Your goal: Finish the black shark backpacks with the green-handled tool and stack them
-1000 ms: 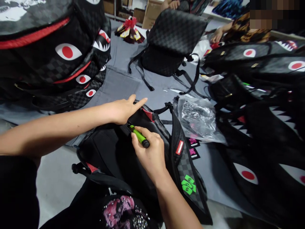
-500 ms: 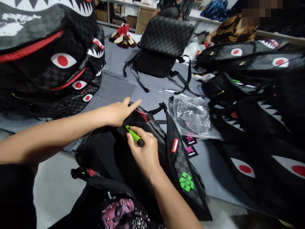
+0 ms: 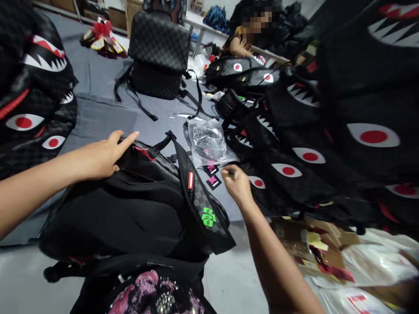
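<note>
A black backpack (image 3: 131,209) lies flat in front of me with a checkered strap bearing a red tag and green patches (image 3: 208,216). My left hand (image 3: 104,155) rests on its upper edge, index finger stretched out. My right hand (image 3: 236,183) is closed around a pen-like tool whose dark tip shows above the fingers; it hovers beside small pink-and-black tags (image 3: 212,174) and a clear plastic bag (image 3: 207,141).
Stacks of black shark-face backpacks lie at the left (image 3: 29,113) and right (image 3: 327,144). A checkered backpack (image 3: 157,52) stands at the back. Another person (image 3: 242,41) works at the far table. Cardboard and plastic-wrapped items (image 3: 327,257) lie at the lower right.
My right hand lifted the green tool off the backpack and swung right toward the pink tags. The view panned right; my left hand stayed on the backpack.
</note>
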The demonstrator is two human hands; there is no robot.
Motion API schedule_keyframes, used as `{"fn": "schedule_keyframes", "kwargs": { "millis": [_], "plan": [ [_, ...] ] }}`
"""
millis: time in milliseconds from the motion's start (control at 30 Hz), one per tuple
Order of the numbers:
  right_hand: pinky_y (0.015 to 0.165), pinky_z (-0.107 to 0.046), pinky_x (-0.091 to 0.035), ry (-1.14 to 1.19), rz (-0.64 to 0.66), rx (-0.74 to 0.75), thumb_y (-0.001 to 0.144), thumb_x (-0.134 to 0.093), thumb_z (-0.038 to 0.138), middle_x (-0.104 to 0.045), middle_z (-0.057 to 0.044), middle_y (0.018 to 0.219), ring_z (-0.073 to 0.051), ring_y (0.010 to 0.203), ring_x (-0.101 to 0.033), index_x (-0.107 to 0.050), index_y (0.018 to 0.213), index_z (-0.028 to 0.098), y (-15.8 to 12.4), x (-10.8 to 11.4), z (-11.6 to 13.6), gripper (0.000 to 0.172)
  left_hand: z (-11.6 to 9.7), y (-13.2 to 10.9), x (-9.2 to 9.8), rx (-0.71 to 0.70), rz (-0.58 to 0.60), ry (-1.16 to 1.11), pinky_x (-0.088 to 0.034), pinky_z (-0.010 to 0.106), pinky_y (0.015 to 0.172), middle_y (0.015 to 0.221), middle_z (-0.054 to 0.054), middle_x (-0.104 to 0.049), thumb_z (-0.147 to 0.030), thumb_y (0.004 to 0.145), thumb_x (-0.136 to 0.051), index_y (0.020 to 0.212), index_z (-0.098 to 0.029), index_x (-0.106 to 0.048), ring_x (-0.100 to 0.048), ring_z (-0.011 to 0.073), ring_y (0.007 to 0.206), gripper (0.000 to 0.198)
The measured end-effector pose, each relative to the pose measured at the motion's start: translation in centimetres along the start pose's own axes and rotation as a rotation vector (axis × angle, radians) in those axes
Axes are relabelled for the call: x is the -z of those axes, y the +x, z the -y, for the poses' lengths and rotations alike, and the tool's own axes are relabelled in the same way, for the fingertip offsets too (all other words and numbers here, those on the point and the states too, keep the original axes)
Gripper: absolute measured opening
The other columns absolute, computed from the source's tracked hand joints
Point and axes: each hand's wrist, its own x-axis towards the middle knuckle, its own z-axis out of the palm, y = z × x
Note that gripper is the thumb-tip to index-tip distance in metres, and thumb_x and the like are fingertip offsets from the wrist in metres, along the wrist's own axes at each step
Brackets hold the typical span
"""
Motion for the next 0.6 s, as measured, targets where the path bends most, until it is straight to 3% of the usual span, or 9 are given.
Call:
{"fn": "schedule_keyframes", "kwargs": {
  "millis": [67,167,233,300,433,533,600],
  "plan": [
    [0.082,-0.034,-0.049,-0.086,0.078,-0.146,0.077,-0.068,0.032,-0.073,-0.014,0.089,-0.03,0.099,-0.069,-0.064,0.08,0.018,2.7,-1.8,-3.2,0.015,0.1,0.1,-0.1,0.012,-0.002,0.008,-0.058,0.049,0.087,0.162,0.017,-0.025,-0.017,0.08,-0.064,0.16,-0.035,0.001,-0.066,0.0383,0.11,0.105],
    [0.076,-0.034,-0.049,-0.134,0.102,-0.285,0.065,-0.081,0.038,-0.072,-0.02,0.093,-0.033,0.1,-0.068,-0.064,0.082,0.015,4.6,-4.6,-5.7,0.034,-0.3,0.0,0.5,0.04,0.025,0.009,-0.057,0.05,0.087,0.162,0.017,-0.024,-0.016,0.076,-0.065,0.16,-0.035,-0.001,-0.064,0.0411,0.113,0.107],
    [0.072,-0.031,-0.048,-0.131,0.106,-0.317,0.058,-0.086,0.04,-0.072,-0.018,0.096,-0.03,0.097,-0.068,-0.063,0.084,0.016,4.8,-5.7,-6.4,0.042,-0.8,-0.3,1.2,0.049,0.051,0.002,-0.057,0.049,0.088,0.162,0.018,-0.023,-0.016,0.077,-0.063,0.16,-0.033,-0.001,-0.062,0.0415,0.118,0.106],
    [0.065,-0.028,-0.047,-0.094,0.111,-0.306,0.058,-0.087,0.039,-0.072,-0.012,0.086,-0.025,0.084,-0.068,-0.062,0.081,0.017,4.7,-5.9,-6.7,0.04,-1.3,-0.5,1.8,0.057,0.069,0.002,-0.056,0.049,0.09,0.163,0.018,-0.021,-0.016,0.079,-0.061,0.161,-0.032,-0.001,-0.061,0.0412,0.121,0.103],
    [0.049,-0.026,-0.04,0.054,0.071,-0.204,0.071,-0.076,0.037,-0.062,-0.002,0.054,-0.016,0.05,-0.058,-0.059,0.076,0.017,3.9,-3.9,-6.5,0.026,-1.3,-0.5,2.1,0.07,0.098,-0.006,-0.055,0.049,0.092,0.163,0.018,-0.02,-0.015,0.079,-0.06,0.161,-0.031,-0.002,-0.059,0.0415,0.124,0.102],
    [0.05,-0.026,-0.041,0.163,-0.059,-0.067,0.08,-0.065,0.04,-0.061,-0.001,0.053,-0.017,0.05,-0.056,-0.061,0.083,0.016,2.3,-1.0,-4.4,0.025,-1.2,-0.3,1.9,0.073,0.084,-0.068,-0.05,0.054,0.1,0.164,0.019,-0.019,-0.02,0.079,-0.064,0.161,-0.03,-0.008,-0.048,0.0445,0.135,0.1],
    [0.058,-0.027,-0.047,0.224,-0.152,0.074,0.083,-0.062,0.042,-0.064,-0.001,0.059,-0.017,0.058,-0.061,-0.063,0.089,0.017,0.5,0.7,-1.8,0.026,-1.8,-0.3,1.9,0.066,-0.034,-0.096,-0.039,0.065,0.109,0.165,0.021,-0.018,-0.03,0.082,-0.067,0.16,-0.026,-0.02,-0.032,0.0478,0.146,0.091]
  ]
}}
